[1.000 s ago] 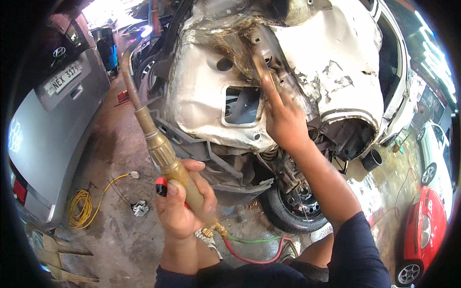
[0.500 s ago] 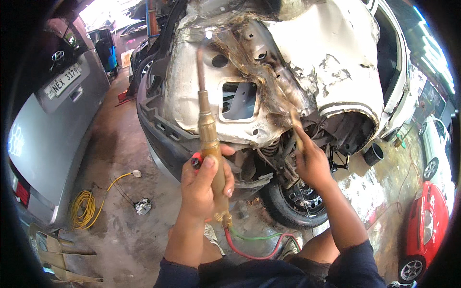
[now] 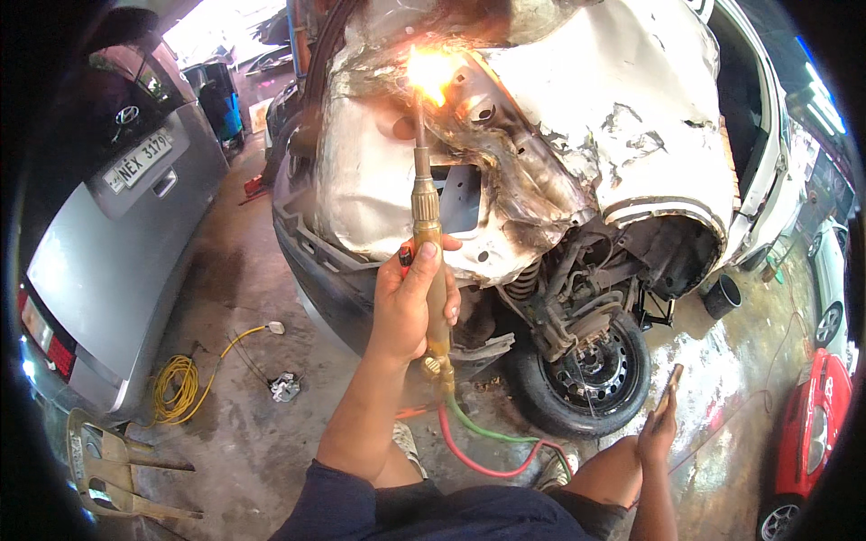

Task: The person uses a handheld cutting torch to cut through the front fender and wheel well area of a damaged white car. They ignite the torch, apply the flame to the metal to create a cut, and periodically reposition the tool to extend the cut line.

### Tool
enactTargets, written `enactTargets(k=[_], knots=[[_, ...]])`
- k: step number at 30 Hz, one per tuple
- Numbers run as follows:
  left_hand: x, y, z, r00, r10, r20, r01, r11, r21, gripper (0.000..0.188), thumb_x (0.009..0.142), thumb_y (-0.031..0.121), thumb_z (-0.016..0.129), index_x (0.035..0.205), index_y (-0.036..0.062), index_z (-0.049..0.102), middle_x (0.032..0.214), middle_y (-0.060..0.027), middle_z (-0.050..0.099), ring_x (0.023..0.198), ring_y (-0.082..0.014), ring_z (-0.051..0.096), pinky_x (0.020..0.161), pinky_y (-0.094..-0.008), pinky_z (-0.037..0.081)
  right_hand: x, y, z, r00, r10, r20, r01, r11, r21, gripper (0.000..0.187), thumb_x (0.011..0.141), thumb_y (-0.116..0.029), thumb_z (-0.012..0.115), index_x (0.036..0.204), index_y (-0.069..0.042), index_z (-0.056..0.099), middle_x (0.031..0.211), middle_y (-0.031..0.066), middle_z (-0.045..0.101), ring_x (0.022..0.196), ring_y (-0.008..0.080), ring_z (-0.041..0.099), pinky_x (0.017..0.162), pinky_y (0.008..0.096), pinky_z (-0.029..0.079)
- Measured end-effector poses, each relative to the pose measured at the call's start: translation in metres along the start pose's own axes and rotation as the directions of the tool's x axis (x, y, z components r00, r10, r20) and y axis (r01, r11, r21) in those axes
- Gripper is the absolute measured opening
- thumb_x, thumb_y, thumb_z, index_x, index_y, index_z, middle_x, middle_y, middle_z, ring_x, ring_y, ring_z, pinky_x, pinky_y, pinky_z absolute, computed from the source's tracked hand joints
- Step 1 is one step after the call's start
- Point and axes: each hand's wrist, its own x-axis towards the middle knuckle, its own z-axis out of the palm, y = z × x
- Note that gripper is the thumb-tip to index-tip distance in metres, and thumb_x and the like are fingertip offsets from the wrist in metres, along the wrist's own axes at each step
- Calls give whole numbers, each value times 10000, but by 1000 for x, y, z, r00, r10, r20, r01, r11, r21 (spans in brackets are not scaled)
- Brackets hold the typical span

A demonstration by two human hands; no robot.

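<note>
My left hand [image 3: 403,305] is wrapped round the brass handle of a gas torch [image 3: 426,200], which points away from me. A small red and black piece [image 3: 405,256] shows beside its thumb. At the torch's tip a bright orange-yellow flame [image 3: 435,76] plays on the scorched, dented body panel [image 3: 532,162] of a stripped white car. My right hand [image 3: 657,440] is low at the right beside my knee, closed round a brown wooden-looking stick [image 3: 673,383], whose upper end sticks out above the fingers. The flame's glare hides the metal right under it.
Red and green hoses [image 3: 492,469] loop from the torch toward my feet. A wheel [image 3: 586,379] leans below the car's exposed suspension. A coiled yellow cord [image 3: 178,388], a grey vehicle [image 3: 126,243], a black bucket [image 3: 722,296] and a red car [image 3: 815,424] stand around.
The torch tip has moved onto the panel, and a large flame now glares there. My right hand has drawn back from the panel to the lower right with the stick.
</note>
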Motion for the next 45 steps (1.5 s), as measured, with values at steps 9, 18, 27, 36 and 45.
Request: enactTargets(k=[9, 18, 27, 36, 45], knots=[[1, -1, 12, 999, -5, -52, 6, 1000, 26, 395, 1157, 392, 571, 1267, 20, 646, 691, -23, 564, 536, -120, 571, 496, -295, 479, -8, 44, 20, 985, 149, -82, -149, 989, 16, 737, 994, 42, 570, 1691, -52, 351, 1641, 271, 505, 1497, 456, 511, 1217, 480, 423], [5, -2, 9, 995, -2, -98, 7, 999, 52, 473, 1133, 461, 588, 1276, 13, 636, 760, -49, 601, 531, -154, 575, 480, -316, 479, -13, 54, 21, 974, 197, -114, -192, 980, 56, 762, 1011, 26, 566, 1718, -69, 297, 1638, 299, 496, 1472, 494, 522, 1194, 510, 439], [11, -2, 17, 998, -12, -59, 15, 999, 41, 478, 1131, 457, 597, 1288, 7, 632, 755, -40, 598, 532, -147, 571, 484, -313, 477, -11, 58, 22, 981, 78, -180, -74, 997, 26, 773, 986, 48, 566, 1709, -70, 319, 1638, 291, 501, 1462, 497, 530, 1184, 515, 444], [17, 0, 26, 999, -11, -38, 12, 1000, 10, 475, 1143, 448, 576, 1292, 0, 626, 761, -37, 600, 533, -148, 578, 484, -311, 481, -12, 53, 20, 982, 76, -173, -70, 997, 45, 784, 979, 53, 573, 1710, -69, 319, 1647, 277, 499, 1482, 472, 523, 1196, 495, 437], [21, 2, 28, 999, -38, -39, 36, 999, -39, 476, 1137, 460, 584, 1279, 9, 637, 773, -42, 614, 533, -155, 587, 486, -312, 488, -14, 57, 20, 982, 111, -155, -102, 992, 68, 760, 999, 27, 578, 1709, -74, 325, 1600, 312, 533, 1450, 495, 548, 1172, 506, 458]])
